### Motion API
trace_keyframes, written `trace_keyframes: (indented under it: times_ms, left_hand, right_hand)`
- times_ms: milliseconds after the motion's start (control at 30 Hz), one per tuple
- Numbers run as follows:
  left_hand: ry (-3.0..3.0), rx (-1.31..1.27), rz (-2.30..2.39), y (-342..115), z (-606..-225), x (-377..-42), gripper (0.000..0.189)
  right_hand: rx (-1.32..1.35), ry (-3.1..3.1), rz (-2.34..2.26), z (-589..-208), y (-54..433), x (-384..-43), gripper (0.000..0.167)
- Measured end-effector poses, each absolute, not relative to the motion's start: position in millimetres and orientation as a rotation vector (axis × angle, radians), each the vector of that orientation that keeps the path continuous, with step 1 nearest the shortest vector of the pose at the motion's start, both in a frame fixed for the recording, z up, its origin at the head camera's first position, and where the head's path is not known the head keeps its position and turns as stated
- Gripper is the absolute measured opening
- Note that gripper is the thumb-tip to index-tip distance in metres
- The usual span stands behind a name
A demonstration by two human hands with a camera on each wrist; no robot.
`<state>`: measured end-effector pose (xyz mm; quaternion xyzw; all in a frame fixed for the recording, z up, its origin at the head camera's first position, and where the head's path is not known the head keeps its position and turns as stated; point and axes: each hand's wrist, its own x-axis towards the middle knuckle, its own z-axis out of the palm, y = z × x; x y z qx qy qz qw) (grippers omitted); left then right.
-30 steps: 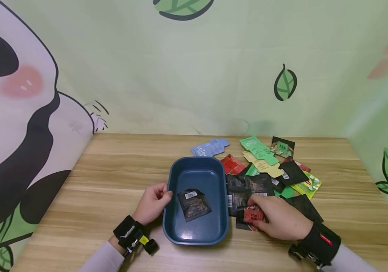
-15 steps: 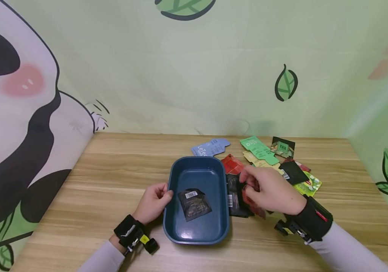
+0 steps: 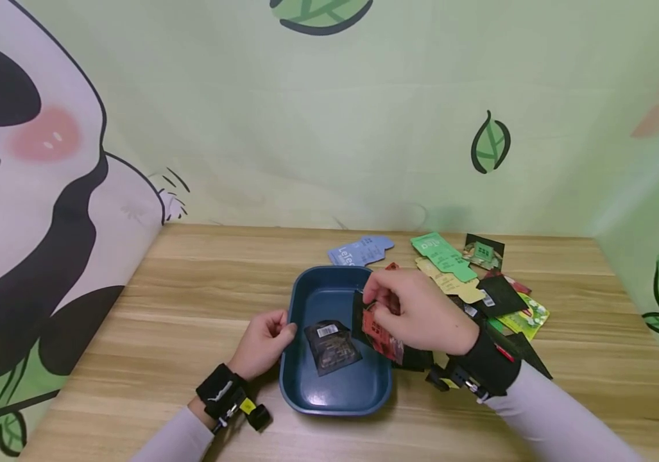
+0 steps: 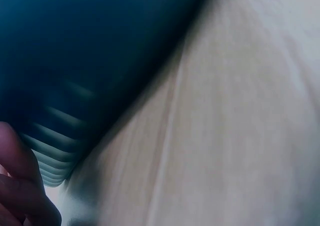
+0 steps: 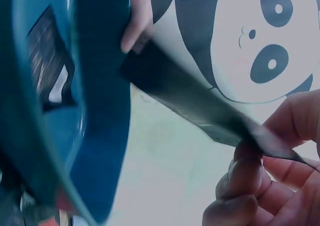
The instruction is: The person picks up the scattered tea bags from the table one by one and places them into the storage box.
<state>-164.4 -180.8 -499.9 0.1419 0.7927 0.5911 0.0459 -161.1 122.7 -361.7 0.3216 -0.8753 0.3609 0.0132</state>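
My left hand point(image 3: 262, 343) holds the left rim of a blue rectangular tray point(image 3: 335, 402), its thumb at the edge. In the left wrist view, curled fingers point(image 4: 20, 181) lie by the ribbed outer wall. Inside the tray is a black tea sachet point(image 3: 332, 351) with a white barcode label. My right hand point(image 3: 430, 314) pinches another tea sachet point(image 3: 382, 337), black with a red patch, over the tray's right side. The right wrist view shows this sachet point(image 5: 185, 96) tilted and raised between thumb and fingers, apart from the one inside.
Right of the tray lies a loose pile of sachets: a green one point(image 3: 443, 256), a yellow one point(image 3: 450, 280), a black one point(image 3: 501, 296) and a floral green-yellow one point(image 3: 528, 317). A light-blue sachet point(image 3: 360, 249) rests behind the tray. A printed cloth backdrop point(image 3: 317, 128) borders the wooden table point(image 3: 202, 276).
My right hand has lifted the red-patched black sachet off the pile and carried it left to above the tray. My left hand stays at the tray's rim.
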Motion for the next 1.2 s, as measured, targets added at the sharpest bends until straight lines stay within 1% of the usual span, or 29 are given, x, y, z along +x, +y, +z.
trace_keyframes:
  times_ms: [267, 467, 533, 733, 833, 933, 1200]
  left_hand:
    - [2.415, 0.438, 1.799, -182.0, -501.1, -164.4, 0.031]
    - [2.407, 0.433, 1.8, -182.4, -501.5, -164.7, 0.03]
    - [2.397, 0.432, 1.805, -182.2, -501.3, -164.6, 0.03]
    - [2.408, 0.427, 1.796, -181.9, -499.7, -164.1, 0.03]
    - [2.415, 0.418, 1.79, -181.8, -499.6, -163.9, 0.03]
    - [2.419, 0.41, 1.784, -181.8, -500.0, -164.0, 0.03]
    - [2.43, 0.411, 1.781, -181.5, -501.0, -164.2, 0.03]
  right_hand:
    - [1.124, -2.752, 1.244, -370.2, 95.3, -158.6, 0.018]
    - [1.18, -2.778, 1.239, -372.2, 86.8, -156.7, 0.018]
    - [1.18, -2.801, 1.186, -373.5, 88.2, -156.1, 0.026]
    - [1.162, -2.942, 0.961, -380.1, 100.6, -154.4, 0.075]
    - [1.131, -2.994, 0.827, -383.4, 109.5, -153.4, 0.091]
    - [1.114, -2.981, 0.731, -388.4, 120.4, -153.6, 0.097]
    - [0.996, -2.976, 0.607, -406.6, 155.8, -154.6, 0.1]
